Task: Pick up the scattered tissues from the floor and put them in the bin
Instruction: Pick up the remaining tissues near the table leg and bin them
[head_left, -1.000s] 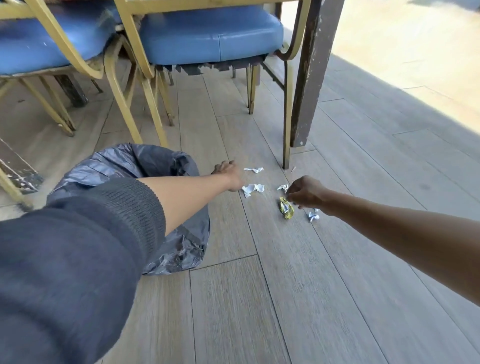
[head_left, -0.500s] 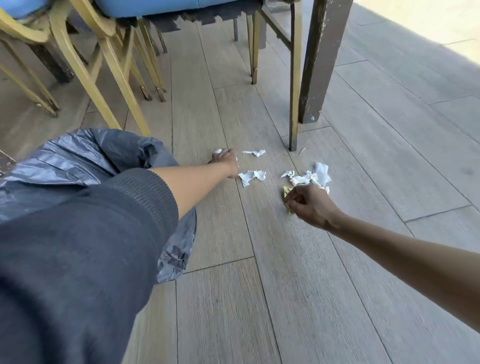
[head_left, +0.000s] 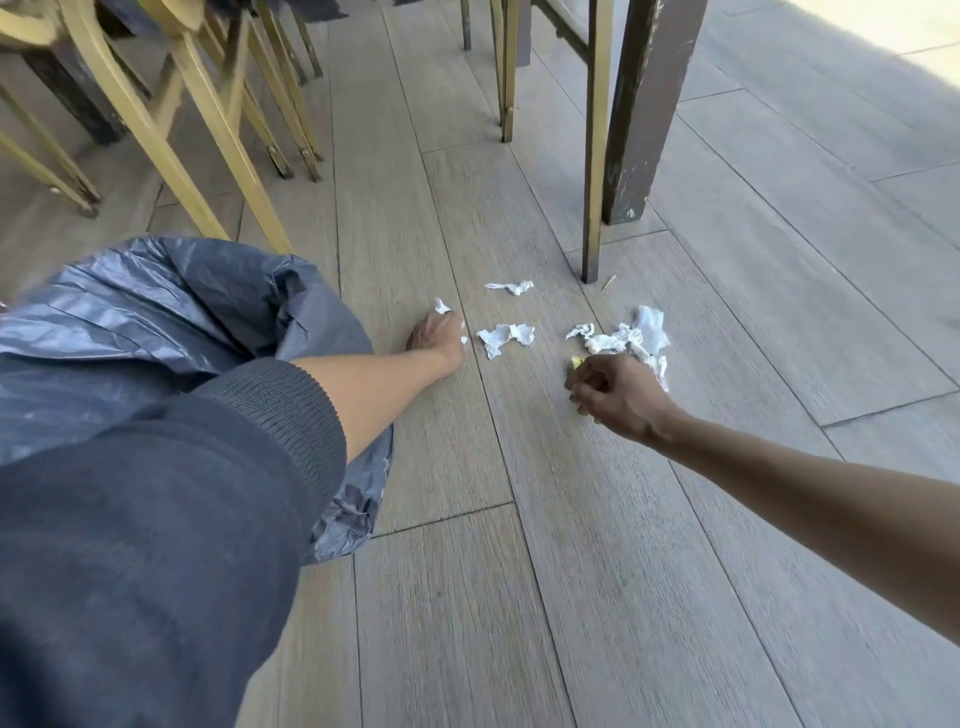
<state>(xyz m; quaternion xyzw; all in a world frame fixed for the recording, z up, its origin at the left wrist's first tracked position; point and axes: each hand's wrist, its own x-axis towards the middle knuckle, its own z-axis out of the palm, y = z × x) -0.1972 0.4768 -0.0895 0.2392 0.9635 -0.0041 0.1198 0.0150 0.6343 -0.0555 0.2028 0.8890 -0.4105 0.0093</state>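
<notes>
White tissue scraps (head_left: 506, 338) litter the floor; my left hand (head_left: 436, 338) pinches one, my right hand (head_left: 615, 392) clutches a wad (head_left: 631, 338), bin (head_left: 171, 306) alongside for dropping.

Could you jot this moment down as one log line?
left hand grips tissue scrap | right hand grips tissue wad | two tissues on floor | bin left

Dark grey ribbed-cuff sleeve (head_left: 156, 519)
</notes>
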